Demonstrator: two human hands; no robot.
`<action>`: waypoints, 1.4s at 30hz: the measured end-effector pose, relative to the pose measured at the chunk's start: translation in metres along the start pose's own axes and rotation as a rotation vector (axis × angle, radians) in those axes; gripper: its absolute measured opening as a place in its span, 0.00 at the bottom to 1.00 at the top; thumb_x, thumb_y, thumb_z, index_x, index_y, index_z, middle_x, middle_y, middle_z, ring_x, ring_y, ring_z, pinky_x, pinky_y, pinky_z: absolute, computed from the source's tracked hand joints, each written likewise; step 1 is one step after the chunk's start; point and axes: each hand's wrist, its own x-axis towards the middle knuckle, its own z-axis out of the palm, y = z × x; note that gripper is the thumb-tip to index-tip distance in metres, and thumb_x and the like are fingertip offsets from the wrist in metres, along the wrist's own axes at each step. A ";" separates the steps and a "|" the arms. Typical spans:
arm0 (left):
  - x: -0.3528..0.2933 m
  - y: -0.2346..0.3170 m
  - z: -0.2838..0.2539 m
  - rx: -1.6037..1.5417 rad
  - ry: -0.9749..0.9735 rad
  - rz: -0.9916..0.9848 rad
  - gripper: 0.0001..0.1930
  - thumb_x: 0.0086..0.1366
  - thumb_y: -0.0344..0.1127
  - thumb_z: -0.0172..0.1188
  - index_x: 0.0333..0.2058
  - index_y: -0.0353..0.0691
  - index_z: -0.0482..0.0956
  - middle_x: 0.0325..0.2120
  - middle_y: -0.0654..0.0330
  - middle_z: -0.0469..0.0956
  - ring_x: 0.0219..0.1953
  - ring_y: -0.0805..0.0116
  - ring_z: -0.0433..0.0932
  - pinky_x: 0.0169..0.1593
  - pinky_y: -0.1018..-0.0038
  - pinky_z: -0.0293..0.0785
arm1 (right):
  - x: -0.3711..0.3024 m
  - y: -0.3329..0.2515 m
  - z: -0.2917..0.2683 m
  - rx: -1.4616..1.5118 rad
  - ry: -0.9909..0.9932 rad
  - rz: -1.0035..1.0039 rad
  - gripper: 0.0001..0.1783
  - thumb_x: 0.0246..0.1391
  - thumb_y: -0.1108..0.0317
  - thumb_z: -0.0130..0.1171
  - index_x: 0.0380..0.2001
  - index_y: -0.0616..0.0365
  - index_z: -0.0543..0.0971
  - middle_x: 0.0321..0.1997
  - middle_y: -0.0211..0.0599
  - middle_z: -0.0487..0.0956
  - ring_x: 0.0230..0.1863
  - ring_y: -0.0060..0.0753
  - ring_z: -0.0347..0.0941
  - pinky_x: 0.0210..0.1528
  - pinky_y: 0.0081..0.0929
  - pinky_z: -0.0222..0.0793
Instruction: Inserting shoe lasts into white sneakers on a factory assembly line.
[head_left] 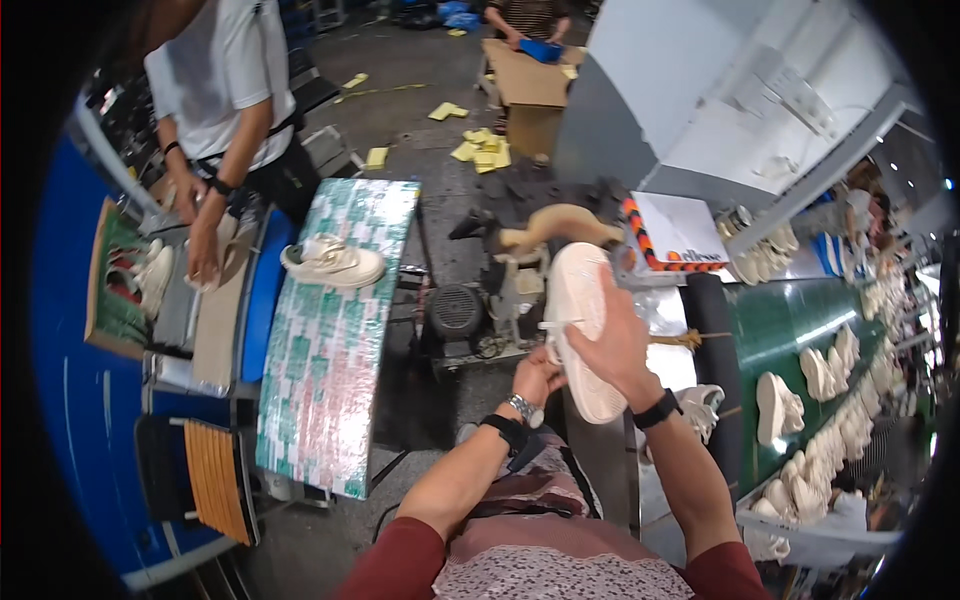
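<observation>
A cream sneaker (pixel 585 300) is held up in front of me, its pale ridged sole turned toward me. My right hand (pixel 618 345) wraps round it from the right, thumb across the sole. My left hand (pixel 540 374) is closed against the shoe's left side, near its upper and white lace. What its fingers pinch there is hidden. Just beyond the shoe is a machine with a dark motor (pixel 457 312) and a curved tan piece (pixel 560 228) on top.
At left, another cream sneaker (pixel 333 262) sits on a tape-covered board (pixel 330 370); a co-worker (pixel 225 100) stands behind it. On my right, a green conveyor (pixel 745 330) carries several pale shoes beside a white shoe box (pixel 680 235). Yellow papers (pixel 483 150) lie on the floor.
</observation>
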 end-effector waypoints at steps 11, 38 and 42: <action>-0.032 0.025 0.076 -0.599 -0.389 -0.182 0.35 0.73 0.66 0.48 0.63 0.40 0.71 0.54 0.57 0.80 0.53 0.62 0.80 0.58 0.66 0.76 | -0.024 -0.002 0.021 0.047 0.260 -0.092 0.57 0.42 0.68 0.72 0.74 0.57 0.54 0.57 0.55 0.74 0.57 0.59 0.72 0.59 0.47 0.70; -0.132 0.087 -0.077 1.750 -0.090 -0.084 0.33 0.39 0.33 0.80 0.47 0.26 0.79 0.39 0.50 0.85 0.40 0.62 0.84 0.45 0.67 0.80 | -0.033 0.015 0.066 2.309 -0.321 0.699 0.35 0.62 0.35 0.56 0.54 0.57 0.76 0.46 0.45 0.83 0.40 0.39 0.83 0.40 0.29 0.81; -0.032 0.038 -0.105 1.997 -0.353 0.495 0.22 0.64 0.46 0.64 0.51 0.37 0.80 0.45 0.56 0.85 0.45 0.55 0.84 0.49 0.64 0.80 | -0.103 0.024 -0.005 1.773 -0.167 0.585 0.46 0.60 0.43 0.61 0.70 0.63 0.61 0.67 0.37 0.68 0.65 0.29 0.63 0.67 0.24 0.57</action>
